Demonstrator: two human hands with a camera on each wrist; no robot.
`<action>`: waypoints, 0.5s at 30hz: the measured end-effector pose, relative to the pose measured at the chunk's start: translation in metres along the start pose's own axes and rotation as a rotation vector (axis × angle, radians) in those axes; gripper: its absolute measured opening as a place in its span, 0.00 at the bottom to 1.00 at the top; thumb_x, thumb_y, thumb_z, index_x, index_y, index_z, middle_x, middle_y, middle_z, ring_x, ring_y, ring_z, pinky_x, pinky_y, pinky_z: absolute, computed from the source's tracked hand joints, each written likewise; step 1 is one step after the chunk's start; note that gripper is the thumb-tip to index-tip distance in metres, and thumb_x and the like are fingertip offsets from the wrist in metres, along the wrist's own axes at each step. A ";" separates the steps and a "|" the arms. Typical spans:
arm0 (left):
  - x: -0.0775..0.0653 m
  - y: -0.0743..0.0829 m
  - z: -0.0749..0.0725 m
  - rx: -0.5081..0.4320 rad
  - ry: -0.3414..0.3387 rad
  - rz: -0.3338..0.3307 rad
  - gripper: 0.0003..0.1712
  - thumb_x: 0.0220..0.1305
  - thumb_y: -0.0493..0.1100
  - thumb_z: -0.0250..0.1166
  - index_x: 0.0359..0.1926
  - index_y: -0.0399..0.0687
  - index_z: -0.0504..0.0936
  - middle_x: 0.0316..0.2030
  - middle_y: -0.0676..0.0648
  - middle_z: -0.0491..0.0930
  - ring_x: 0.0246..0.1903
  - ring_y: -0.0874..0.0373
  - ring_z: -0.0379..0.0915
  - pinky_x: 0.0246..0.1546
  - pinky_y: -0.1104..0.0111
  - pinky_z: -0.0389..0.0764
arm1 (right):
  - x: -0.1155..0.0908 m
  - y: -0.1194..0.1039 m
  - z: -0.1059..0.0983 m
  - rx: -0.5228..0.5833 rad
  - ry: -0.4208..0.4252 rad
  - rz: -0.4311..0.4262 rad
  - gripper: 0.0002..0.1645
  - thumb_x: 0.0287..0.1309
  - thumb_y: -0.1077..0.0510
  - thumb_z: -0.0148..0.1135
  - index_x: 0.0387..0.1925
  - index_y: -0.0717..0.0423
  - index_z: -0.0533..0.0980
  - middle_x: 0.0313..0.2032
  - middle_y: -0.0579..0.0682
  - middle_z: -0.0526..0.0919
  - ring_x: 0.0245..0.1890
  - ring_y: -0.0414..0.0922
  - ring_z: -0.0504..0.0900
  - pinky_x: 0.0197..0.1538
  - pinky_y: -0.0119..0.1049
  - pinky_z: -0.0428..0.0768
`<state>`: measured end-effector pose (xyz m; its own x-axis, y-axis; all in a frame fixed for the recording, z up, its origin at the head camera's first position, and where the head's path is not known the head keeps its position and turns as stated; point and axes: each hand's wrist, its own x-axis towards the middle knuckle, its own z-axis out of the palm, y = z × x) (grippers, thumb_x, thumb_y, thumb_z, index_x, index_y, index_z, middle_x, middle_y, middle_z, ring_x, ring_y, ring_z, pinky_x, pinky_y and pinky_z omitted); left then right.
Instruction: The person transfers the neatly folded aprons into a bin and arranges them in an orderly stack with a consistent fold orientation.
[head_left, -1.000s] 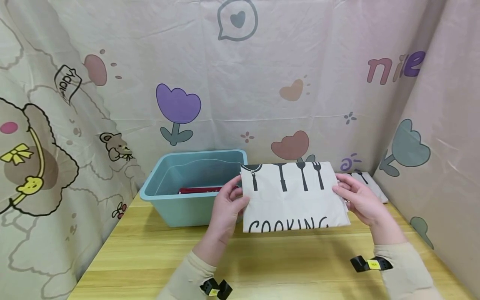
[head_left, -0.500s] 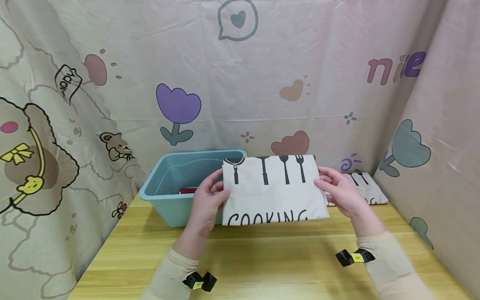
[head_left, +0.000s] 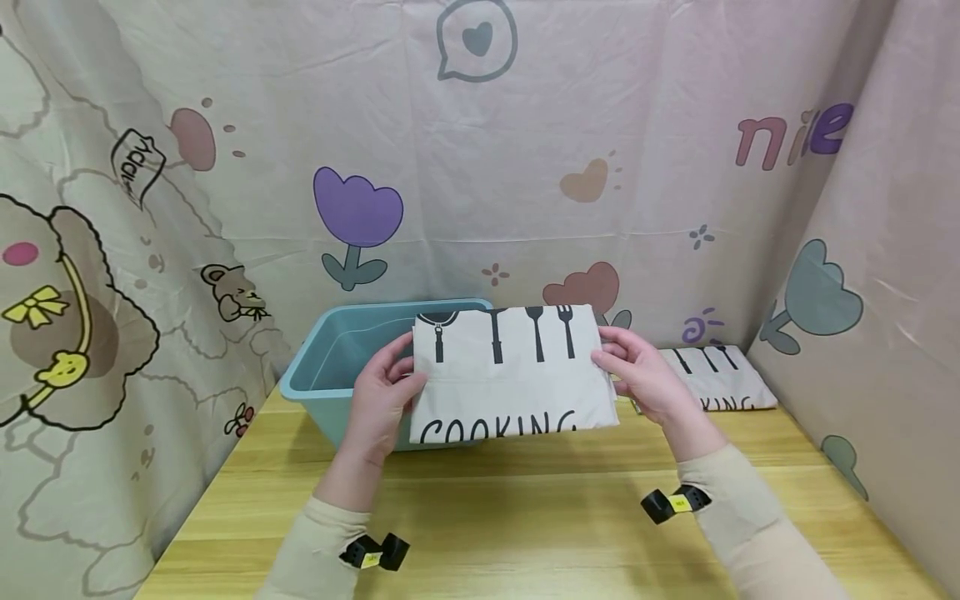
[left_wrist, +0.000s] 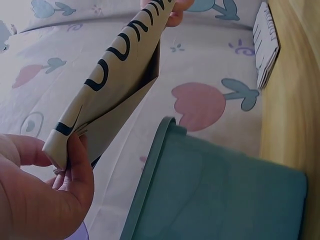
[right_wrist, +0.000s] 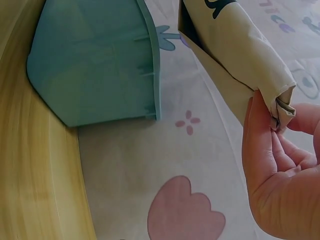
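A folded white cloth [head_left: 513,375], printed with dark utensils and the word COOKING, is held up between both hands over the table. My left hand [head_left: 382,392] pinches its left edge, thumb on the near face. At the opposite edge my right hand [head_left: 645,375] pinches it the same way. The wrist views show folded layers of the cloth [left_wrist: 115,70] between thumb and fingers. Behind its left part stands a blue-green plastic bin [head_left: 322,417]; the cloth and left hand cover much of the bin's front and inside.
A second folded cloth [head_left: 723,379] with a similar print lies at the back right of the wooden table [head_left: 510,525]. A patterned curtain [head_left: 487,167] hangs behind the table and along both sides.
Both hands have carried the cloth leftward and slightly up, in front of the bin. More of the second cloth shows now. A red thing inside the bin, visible earlier, is hidden.
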<state>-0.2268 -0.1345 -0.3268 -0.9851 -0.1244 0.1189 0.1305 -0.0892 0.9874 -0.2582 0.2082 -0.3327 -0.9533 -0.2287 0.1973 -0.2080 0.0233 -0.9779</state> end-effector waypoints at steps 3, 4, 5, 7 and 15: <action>0.003 0.003 -0.005 0.033 0.009 -0.002 0.34 0.65 0.28 0.61 0.70 0.52 0.70 0.43 0.48 0.81 0.40 0.56 0.75 0.31 0.71 0.77 | 0.005 0.000 0.005 0.013 -0.005 -0.002 0.32 0.70 0.65 0.53 0.70 0.70 0.57 0.41 0.41 0.81 0.37 0.36 0.81 0.36 0.33 0.83; 0.004 0.004 -0.007 0.048 0.011 -0.002 0.34 0.65 0.28 0.61 0.70 0.52 0.70 0.43 0.48 0.80 0.40 0.56 0.75 0.31 0.71 0.76 | 0.007 0.000 0.007 0.017 -0.007 -0.002 0.32 0.70 0.65 0.53 0.70 0.69 0.57 0.42 0.41 0.81 0.38 0.36 0.81 0.37 0.34 0.84; 0.005 0.006 -0.009 0.059 0.012 0.000 0.33 0.65 0.28 0.61 0.70 0.52 0.70 0.44 0.47 0.80 0.40 0.56 0.75 0.31 0.71 0.77 | 0.009 0.000 0.009 0.023 -0.010 -0.003 0.32 0.70 0.65 0.53 0.70 0.69 0.57 0.42 0.41 0.81 0.38 0.36 0.81 0.38 0.35 0.84; 0.006 0.009 -0.012 0.078 0.014 -0.002 0.34 0.66 0.29 0.61 0.71 0.52 0.69 0.45 0.47 0.80 0.41 0.56 0.75 0.33 0.71 0.78 | 0.012 -0.001 0.012 0.027 -0.017 -0.010 0.31 0.70 0.65 0.53 0.70 0.69 0.58 0.42 0.41 0.81 0.38 0.37 0.81 0.38 0.36 0.84; 0.016 0.019 -0.025 0.145 0.045 -0.023 0.35 0.65 0.29 0.61 0.71 0.53 0.68 0.45 0.50 0.81 0.41 0.58 0.75 0.31 0.72 0.76 | 0.025 -0.004 0.027 0.044 -0.021 -0.025 0.30 0.70 0.65 0.54 0.69 0.70 0.59 0.42 0.44 0.80 0.39 0.37 0.81 0.38 0.36 0.84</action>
<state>-0.2375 -0.1633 -0.3090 -0.9811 -0.1687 0.0946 0.0872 0.0502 0.9949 -0.2751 0.1764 -0.3262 -0.9430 -0.2494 0.2202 -0.2211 -0.0248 -0.9749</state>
